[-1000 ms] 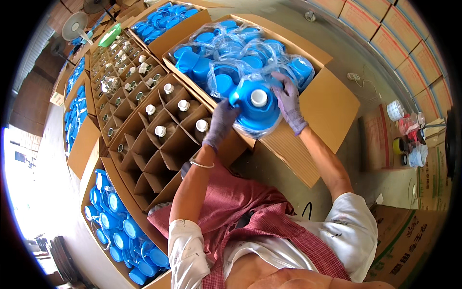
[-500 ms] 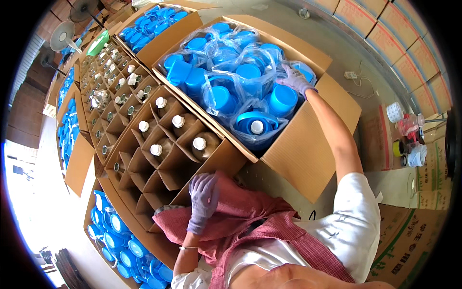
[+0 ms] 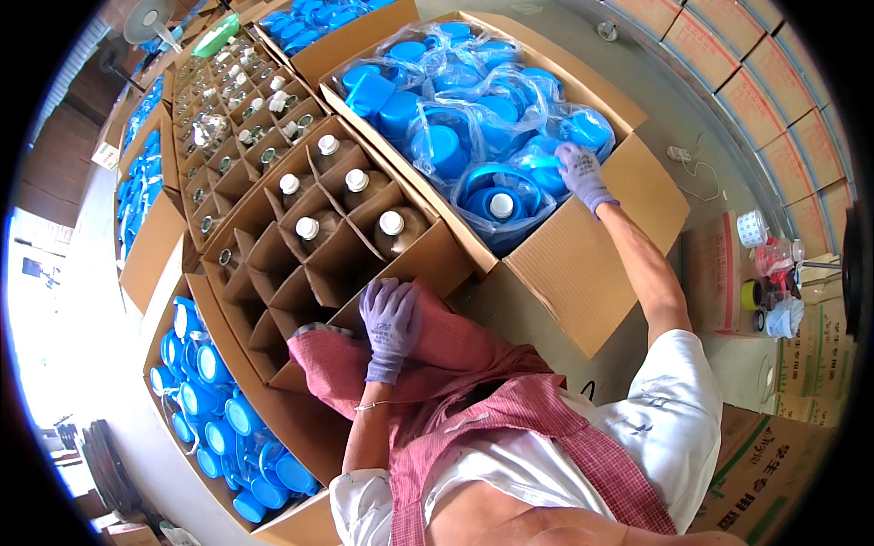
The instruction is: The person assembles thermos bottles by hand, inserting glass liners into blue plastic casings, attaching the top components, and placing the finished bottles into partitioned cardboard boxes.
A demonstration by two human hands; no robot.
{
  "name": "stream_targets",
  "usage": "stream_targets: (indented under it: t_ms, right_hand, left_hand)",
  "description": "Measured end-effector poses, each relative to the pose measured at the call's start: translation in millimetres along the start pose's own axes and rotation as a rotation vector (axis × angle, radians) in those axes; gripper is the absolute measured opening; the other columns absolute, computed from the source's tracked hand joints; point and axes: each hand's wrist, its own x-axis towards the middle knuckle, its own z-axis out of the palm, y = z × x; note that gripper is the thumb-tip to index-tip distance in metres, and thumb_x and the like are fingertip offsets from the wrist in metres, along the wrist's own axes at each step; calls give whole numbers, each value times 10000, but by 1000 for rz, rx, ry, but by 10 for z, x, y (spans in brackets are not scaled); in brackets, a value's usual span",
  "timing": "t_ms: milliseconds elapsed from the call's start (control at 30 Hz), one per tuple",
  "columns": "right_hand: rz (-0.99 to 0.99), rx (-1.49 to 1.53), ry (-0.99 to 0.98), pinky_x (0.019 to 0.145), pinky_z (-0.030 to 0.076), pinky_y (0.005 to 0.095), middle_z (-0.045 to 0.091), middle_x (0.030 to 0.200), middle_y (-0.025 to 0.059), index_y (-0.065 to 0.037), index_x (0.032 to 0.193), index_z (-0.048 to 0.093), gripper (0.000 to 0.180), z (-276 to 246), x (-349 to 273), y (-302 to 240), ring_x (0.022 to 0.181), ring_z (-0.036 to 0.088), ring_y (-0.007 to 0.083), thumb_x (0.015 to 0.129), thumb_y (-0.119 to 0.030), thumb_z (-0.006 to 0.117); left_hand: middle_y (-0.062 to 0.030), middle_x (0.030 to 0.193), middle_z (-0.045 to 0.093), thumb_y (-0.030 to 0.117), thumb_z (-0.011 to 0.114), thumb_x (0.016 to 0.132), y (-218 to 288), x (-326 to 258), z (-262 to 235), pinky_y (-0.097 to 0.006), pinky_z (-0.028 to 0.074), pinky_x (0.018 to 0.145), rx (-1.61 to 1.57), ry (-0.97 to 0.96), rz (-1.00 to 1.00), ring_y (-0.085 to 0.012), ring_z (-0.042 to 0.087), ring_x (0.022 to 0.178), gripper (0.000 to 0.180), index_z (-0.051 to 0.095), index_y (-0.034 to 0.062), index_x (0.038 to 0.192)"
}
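My right hand [image 3: 585, 175], in a grey-purple glove, is at the right side of a big open carton [image 3: 628, 191]. Its bent fingers grip a clear plastic bag [image 3: 543, 155] around a shiny blue plastic container. Just left of it, in the same bagging, a blue lid-like piece [image 3: 478, 187] surrounds a white cap [image 3: 501, 206]. Gloved as well, my left hand [image 3: 391, 318] lies on my apron-covered knee [image 3: 428, 332] beside the rim of a divided carton [image 3: 309, 341], fingers loosely bent and holding nothing. White-capped clear bottles [image 3: 397, 232] stand in several of its cells; other cells there hold none.
A lower-left carton [image 3: 282, 514] holds blue lidded containers [image 3: 218, 437]. Farther off, another divided carton [image 3: 218, 118] carries many bottles, with a green bowl [image 3: 215, 35] beyond. Stacked cartons [image 3: 765, 100] line the right; tape rolls [image 3: 752, 293] sit on a box there.
My right hand has come nearer along the bagged containers, its fingers closing on the plastic; the blue container beside it has shifted and tilted. My left hand stays on the knee. The view has shifted slightly.
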Motion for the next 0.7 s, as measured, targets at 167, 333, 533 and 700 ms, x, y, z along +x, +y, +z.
stream_targets:
  t_ms: [167,333,533,700]
  right_hand:
    - [-262,96,571,837,537,426,666,1085,109,-151,1143,663,341,-1619,544,-416,960,647,327,804,-164,700]
    - [-497,-37,715,720,538,349,711,905,110,-86,1086,677,232,-3663,841,-1234,772,661,225,902,-218,632]
    - [-530,254,425,710,526,333,716,836,135,-72,985,728,173,-4488,1019,-2249,736,671,208,883,-171,631]
    - [-915,452,397,776,580,399,722,977,126,-157,1215,682,356,-3398,1229,-3156,854,702,276,938,-373,624]
  left_hand:
    - [-109,1090,660,64,638,800,92,112,-217,-472,419,1012,-200,39,-88,-321,593,1072,250,666,51,1048]
    - [-176,1166,646,15,569,906,234,716,-753,-376,462,990,-505,258,-277,-315,612,1110,226,639,-32,1116]
    - [-151,1439,482,149,477,1007,498,1544,-1422,-352,367,1091,-1108,331,-201,-256,493,1301,484,386,-9,1456]
    - [-145,1505,381,288,500,995,-121,779,-1500,-378,387,1100,-1036,402,-311,-282,437,1339,666,194,81,1550]
